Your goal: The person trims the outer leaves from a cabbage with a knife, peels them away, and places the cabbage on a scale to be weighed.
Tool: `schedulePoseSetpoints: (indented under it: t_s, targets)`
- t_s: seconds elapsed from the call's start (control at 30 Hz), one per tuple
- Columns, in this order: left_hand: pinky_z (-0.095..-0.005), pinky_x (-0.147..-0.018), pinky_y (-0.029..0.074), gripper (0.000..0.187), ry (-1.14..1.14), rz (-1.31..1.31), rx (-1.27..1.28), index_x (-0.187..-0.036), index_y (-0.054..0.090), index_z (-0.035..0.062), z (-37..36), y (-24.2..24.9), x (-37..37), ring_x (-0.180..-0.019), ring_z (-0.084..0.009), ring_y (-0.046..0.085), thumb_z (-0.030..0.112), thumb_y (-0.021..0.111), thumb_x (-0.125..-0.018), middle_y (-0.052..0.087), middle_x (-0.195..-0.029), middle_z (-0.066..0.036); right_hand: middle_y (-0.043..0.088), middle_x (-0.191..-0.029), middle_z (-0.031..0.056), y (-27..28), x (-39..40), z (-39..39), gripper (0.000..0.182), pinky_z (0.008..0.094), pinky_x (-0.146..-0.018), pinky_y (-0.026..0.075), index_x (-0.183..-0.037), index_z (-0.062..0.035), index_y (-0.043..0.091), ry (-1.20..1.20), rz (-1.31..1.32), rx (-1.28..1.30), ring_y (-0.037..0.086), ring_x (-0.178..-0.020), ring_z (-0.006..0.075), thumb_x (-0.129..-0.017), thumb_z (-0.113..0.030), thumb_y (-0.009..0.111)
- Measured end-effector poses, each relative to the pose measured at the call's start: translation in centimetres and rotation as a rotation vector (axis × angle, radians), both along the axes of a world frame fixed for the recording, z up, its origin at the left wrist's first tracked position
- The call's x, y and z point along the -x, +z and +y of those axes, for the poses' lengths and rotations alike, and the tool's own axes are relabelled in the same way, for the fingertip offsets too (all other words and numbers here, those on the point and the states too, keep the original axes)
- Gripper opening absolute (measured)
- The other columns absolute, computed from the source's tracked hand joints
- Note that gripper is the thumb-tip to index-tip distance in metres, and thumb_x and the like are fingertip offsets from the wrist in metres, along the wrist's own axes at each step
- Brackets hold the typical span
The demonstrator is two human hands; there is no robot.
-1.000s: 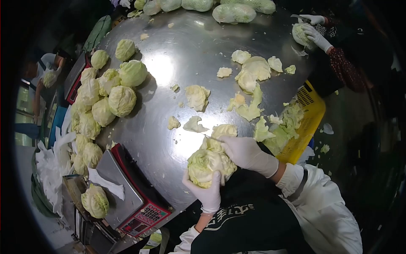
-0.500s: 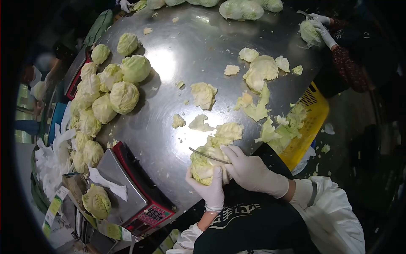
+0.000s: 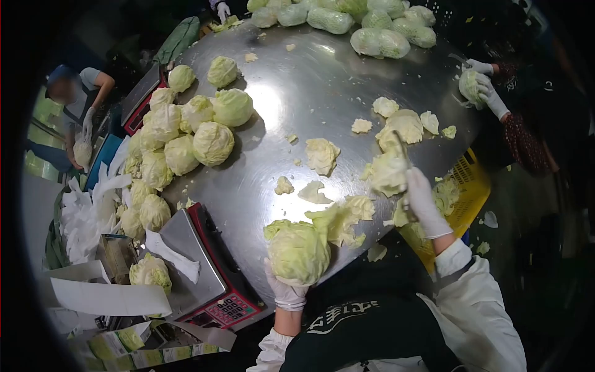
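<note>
My gloved left hand (image 3: 285,290) grips a cabbage head (image 3: 300,253) from below and the left, close over the table's near edge. Loose outer leaves (image 3: 352,218) spread beside the head on its right. Out to the right is my gloved right hand (image 3: 427,203), its fingers wrapped round a knife (image 3: 402,146) whose thin blade points away from me. Against the blade and fingers is a pale cabbage leaf (image 3: 388,174), somewhat blurred. Other trimmed leaves (image 3: 406,126) lie just beyond it on the metal table (image 3: 276,167).
Whole cabbages (image 3: 214,144) are piled at the left. A red-edged scale (image 3: 214,273) stands near left, beside paper labels (image 3: 111,294). Wrapped cabbages (image 3: 379,43) line the far edge. A yellow crate (image 3: 474,180) sits right. Co-workers' gloved hands (image 3: 493,99) hold a cabbage at far right.
My right hand has moved from the cabbage out to the right with the knife and a leaf. The cabbage has turned in my left hand. The view has shifted, showing more of the far edge.
</note>
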State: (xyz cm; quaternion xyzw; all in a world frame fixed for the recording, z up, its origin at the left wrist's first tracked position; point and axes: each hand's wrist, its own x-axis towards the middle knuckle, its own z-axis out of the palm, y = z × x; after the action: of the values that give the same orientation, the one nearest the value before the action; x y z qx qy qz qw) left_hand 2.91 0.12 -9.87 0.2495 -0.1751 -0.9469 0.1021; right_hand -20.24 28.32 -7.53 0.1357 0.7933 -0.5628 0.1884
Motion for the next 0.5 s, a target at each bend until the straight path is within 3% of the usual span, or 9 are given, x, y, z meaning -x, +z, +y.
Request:
schedulePoseSetpoints:
  t_s: [0.03, 0.1, 0.17, 0.2, 0.23, 0.3, 0.4, 0.47, 0.5]
  targets:
    - [-0.0542, -0.116, 0.04, 0.077, 0.031, 0.062, -0.119, -0.153, 0.039, 0.0054, -0.5, 0.5, 0.3, -0.139, -0.0366, 0.048, 0.048, 0.065, -0.095, 0.044, -0.155, -0.018, 0.065, -0.089, 0.0116, 0.8, 1.2, 2.4, 0.041, 0.0375, -0.074, 0.054, -0.139, -0.0035, 0.053, 0.043, 0.123, -0.147, 0.067, -0.078, 0.0217, -0.105, -0.027, 0.051]
    - [-0.0513, -0.115, 0.043, 0.076, 0.042, 0.056, -0.027, -0.151, 0.04, 0.0037, -1.8, 1.6, 1.7, -0.137, -0.0345, 0.049, 0.046, 0.068, -0.093, 0.048, -0.15, -0.019, 0.067, -0.111, 0.0202, -2.8, 2.2, 7.4, 0.061, 0.0416, -0.086, 0.055, -0.154, -0.0064, 0.037, 0.159, 0.633, -0.716, 0.068, -0.098, 0.0332, -0.1, -0.024, 0.059]
    - [-0.0458, -0.112, 0.045, 0.077, -0.061, -0.013, 0.681, -0.149, 0.04, 0.0034, -2.7, 2.8, 3.4, -0.133, -0.0313, 0.053, 0.041, 0.073, -0.09, 0.052, -0.142, -0.018, 0.064, -0.118, 0.0213, -1.7, 1.4, 6.9, 0.067, 0.0423, -0.09, 0.053, -0.155, -0.006, 0.035, 0.113, 0.642, -0.646, 0.066, -0.104, 0.0351, -0.097, -0.023, 0.062]
    - [-0.0395, -0.108, 0.046, 0.076, -0.001, -0.046, 0.757, -0.143, 0.04, 0.0036, -2.7, 2.9, 4.3, -0.123, -0.025, 0.055, 0.015, 0.083, -0.082, 0.054, -0.133, -0.014, 0.062, -0.125, 0.0224, -0.9, 0.8, 6.4, 0.072, 0.043, -0.094, 0.052, -0.156, -0.0056, 0.033, 0.069, 0.635, -0.582, 0.065, -0.11, 0.0369, -0.094, -0.022, 0.066]
    - [-0.0395, -0.108, 0.046, 0.076, -0.001, -0.023, 0.767, -0.143, 0.04, 0.0036, -2.8, 2.3, 4.9, -0.123, -0.025, 0.055, 0.015, 0.083, -0.082, 0.054, -0.133, -0.014, 0.059, -0.131, 0.0235, -0.3, 0.3, 5.9, 0.078, 0.0436, -0.097, 0.051, -0.157, -0.0053, 0.03, 0.022, 0.629, -0.517, 0.063, -0.116, 0.0388, -0.091, -0.02, 0.069]
    - [-0.0374, -0.107, 0.045, 0.078, -0.047, -0.174, 1.2, -0.144, 0.038, 0.0013, -2.7, 0.2, 5.6, -0.122, -0.023, 0.054, 0.01, 0.083, -0.081, 0.052, -0.134, -0.014, 0.062, -0.127, 0.024, -0.3, -0.5, 4.1, 0.065, 0.0421, -0.089, 0.054, -0.149, -0.0034, 0.042, 0.191, 0.515, -0.462, 0.068, -0.102, 0.0354, -0.091, -0.018, 0.068]
    - [-0.0363, -0.108, 0.044, 0.074, 0.063, -0.17, 0.989, -0.147, 0.036, 0.001, -2.8, -2.8, 5.2, -0.124, -0.0238, 0.052, 0.008, 0.078, -0.086, 0.05, -0.136, -0.015, 0.068, -0.104, 0.0206, -2.2, -0.7, 2.0, 0.064, 0.0466, -0.076, 0.054, -0.149, -0.0075, 0.043, 0.308, 0.512, -0.414, 0.069, -0.082, 0.0381, -0.091, -0.02, 0.066]
    - [-0.0382, -0.109, 0.042, 0.072, 0.08, -0.266, 1.125, -0.15, 0.033, 0.0035, -1.7, -0.6, 4.3, -0.126, -0.0253, 0.051, 0.012, 0.074, -0.091, 0.048, -0.14, -0.016, 0.067, -0.101, 0.0221, -4.6, 0.6, 2.1, 0.066, 0.0456, -0.078, 0.055, -0.148, -0.0103, 0.045, 0.304, 0.564, -0.423, 0.069, -0.085, 0.0388, -0.087, -0.018, 0.068]
    - [-0.041, -0.109, 0.045, 0.067, 0.164, -0.239, 0.887, -0.149, 0.033, 0.0066, -1.9, -3.1, 3.5, -0.126, -0.0266, 0.053, 0.012, 0.069, -0.093, 0.05, -0.139, -0.016, 0.067, -0.093, 0.0187, -4.8, 1.1, 2.2, 0.066, 0.0442, -0.077, 0.055, -0.148, -0.0104, 0.046, 0.296, 0.553, -0.391, 0.068, -0.083, 0.037, -0.086, -0.018, 0.068]
